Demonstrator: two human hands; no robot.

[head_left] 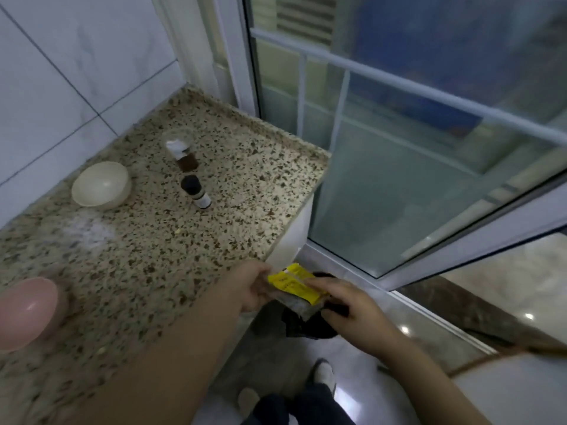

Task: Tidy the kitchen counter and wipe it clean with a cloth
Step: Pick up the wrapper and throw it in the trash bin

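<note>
Both hands hold a yellow-labelled packet just off the counter's front corner, above a dark bin. The left hand pinches its left end; the right hand grips its right end. Label printing is blurred and unreadable. On the counter: a white bowl, a small dark bottle and a clear glass.

Two hands showed, the left grip and the right grip, sharing one yellow packet. Beyond them the tabletop carried one white bowl, two small bottles, one dark-capped and one clear-capped, and one pink cup. Below the grips lay one black bag.
</note>
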